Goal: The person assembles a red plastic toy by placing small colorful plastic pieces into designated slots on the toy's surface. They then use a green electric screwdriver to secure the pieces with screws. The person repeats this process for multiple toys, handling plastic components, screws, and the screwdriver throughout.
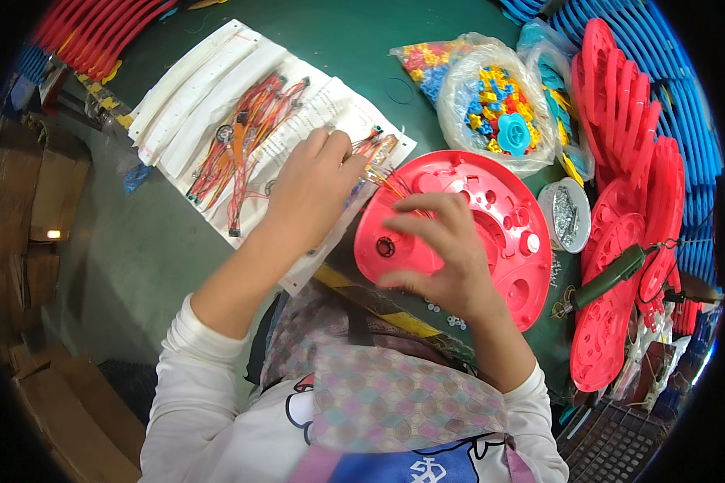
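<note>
Loose wire bundles [238,145] lie on white sheets [187,101]. The left hand [312,187] curls near more wires; its grip is unclear. The right hand [453,251], parted open, hovers over the pink base [514,256] on the table [330,40]. With 1 black ring [386,246] seated, wiring looks unfinished.

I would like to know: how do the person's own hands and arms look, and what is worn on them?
The left hand and right hand are bare, with no glove or watch showing. A white fabric left sleeve and matching white right sleeve end on the forearms.
</note>
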Tool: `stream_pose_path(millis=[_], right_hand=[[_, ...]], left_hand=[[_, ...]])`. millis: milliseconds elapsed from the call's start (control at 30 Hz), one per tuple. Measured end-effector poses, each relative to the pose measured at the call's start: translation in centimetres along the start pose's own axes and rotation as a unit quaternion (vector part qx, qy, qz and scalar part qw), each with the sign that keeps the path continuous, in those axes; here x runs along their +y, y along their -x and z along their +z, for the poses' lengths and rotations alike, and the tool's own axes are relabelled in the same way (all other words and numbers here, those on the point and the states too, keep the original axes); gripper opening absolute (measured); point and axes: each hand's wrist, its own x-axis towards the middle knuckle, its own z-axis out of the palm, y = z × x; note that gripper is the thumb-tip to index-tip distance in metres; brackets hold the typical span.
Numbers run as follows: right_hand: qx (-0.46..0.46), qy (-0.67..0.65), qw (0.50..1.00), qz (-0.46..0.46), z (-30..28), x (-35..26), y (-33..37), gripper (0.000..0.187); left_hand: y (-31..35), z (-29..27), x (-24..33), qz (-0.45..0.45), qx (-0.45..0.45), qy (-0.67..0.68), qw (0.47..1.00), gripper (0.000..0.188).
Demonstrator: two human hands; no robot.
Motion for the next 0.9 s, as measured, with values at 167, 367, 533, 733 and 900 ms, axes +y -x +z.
stream_pose_path(millis=[167, 367, 533, 733, 900], right_hand=[[0.06, 0.056, 0.981, 0.175, 1.3, 2.9, 2.4, 0.035], [0.173, -0.062, 0.968, 0.171, 1.1, 2.2, 3.0, 0.021], [0.118, -0.013, 0.992, 0.044, 1.5, 0.8, 4.2, 0.028], [0.081, 0.068, 0.994, 0.002, -0.2, -0.3, 7.5, 0.031], [0.422, 0.208, 0.869, 0.156, -7.2, 3.8, 16.4, 0.027]], left_hand=[[-1.5, -0.5, -0.6, 0.033, -0.005, 0.042, 0.999, 0.009], [-0.6, -5.8, 1.4, -0.056, -0.031, 0.433, 0.899, 0.006], [-2.0, -5.1, 5.4, -0.163, -0.016, 0.548, 0.82, 0.006], [-4.1, 1.2, 9.9, -0.146, -0.17, 0.449, 0.865, 0.014], [-3.7, 4.4, 11.4, -0.031, -0.216, 0.41, 0.886, 0.018]])
